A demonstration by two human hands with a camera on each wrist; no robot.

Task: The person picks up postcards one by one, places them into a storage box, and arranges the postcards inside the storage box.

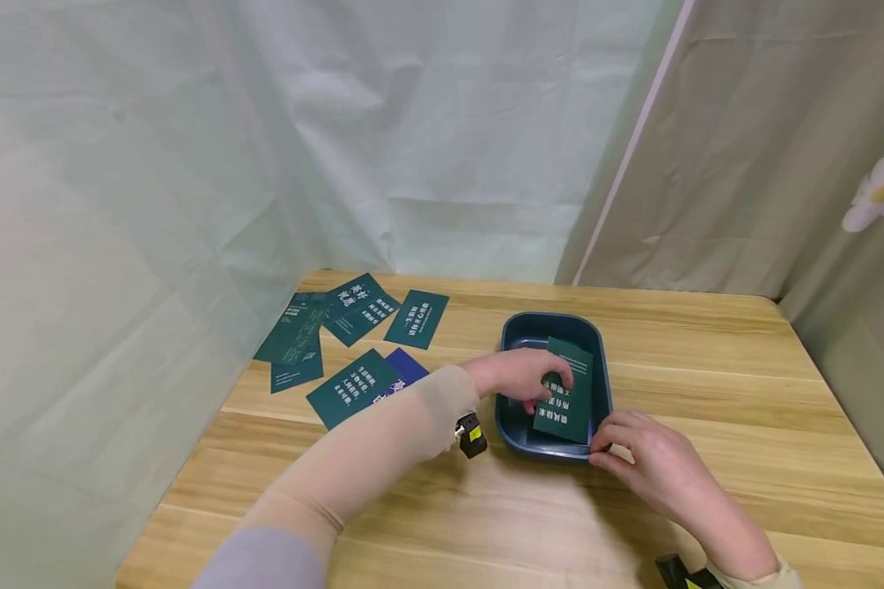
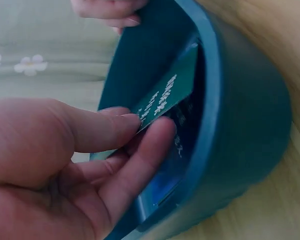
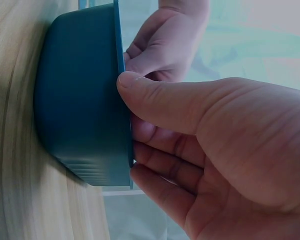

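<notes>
A dark blue-green plastic bin stands on the table. Inside it, my left hand pinches a green card with white lettering between thumb and fingers. In the left wrist view that card is tilted, with another printed surface partly showing below it in the bin. My right hand pinches the bin's near right rim; the right wrist view has the thumb on the bin's outer side and the fingers at the rim.
Left of the bin, several green cards lie spread on the wooden table, some overlapping. A blue card is partly under a green one beside my left forearm. Pale curtains hang behind the table.
</notes>
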